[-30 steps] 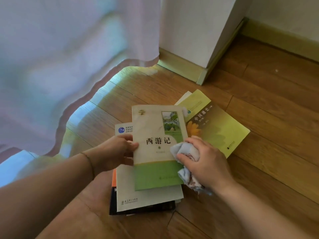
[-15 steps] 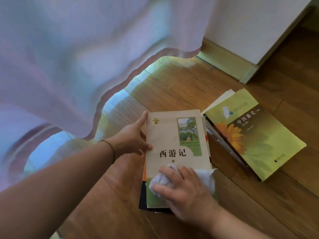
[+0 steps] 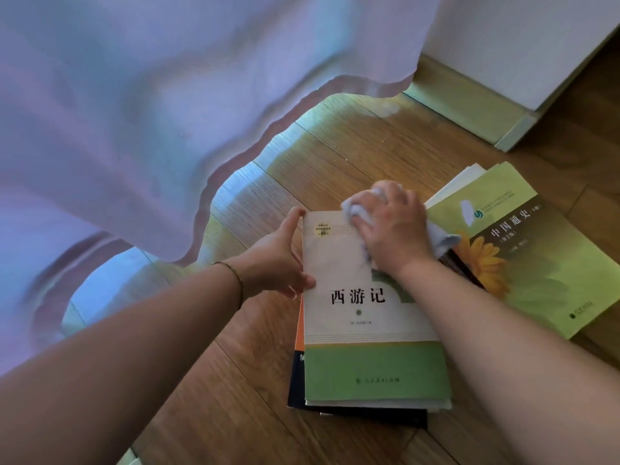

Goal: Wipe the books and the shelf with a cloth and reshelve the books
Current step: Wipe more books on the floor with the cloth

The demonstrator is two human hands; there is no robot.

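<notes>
While the white-and-green book (image 3: 365, 317) is lying flat, long axis running away from the person, the right hand (image 3: 391, 229) is clutching the cloth (image 3: 360, 209) with curled fingers, and the left hand (image 3: 275, 260) is steadying its edge, thumb spread.

soft daylight, blurred wide-angle edges

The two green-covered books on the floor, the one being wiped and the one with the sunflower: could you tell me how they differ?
The wiped book tops a stack, cream above a green band; the sunflower book lies to its right, green all over, turned at an angle. The right hand presses a cloth on the wiped book while the left hand steadies its edge; no hand touches the sunflower book. Both lie face up on other books on the wooden floor.
</notes>
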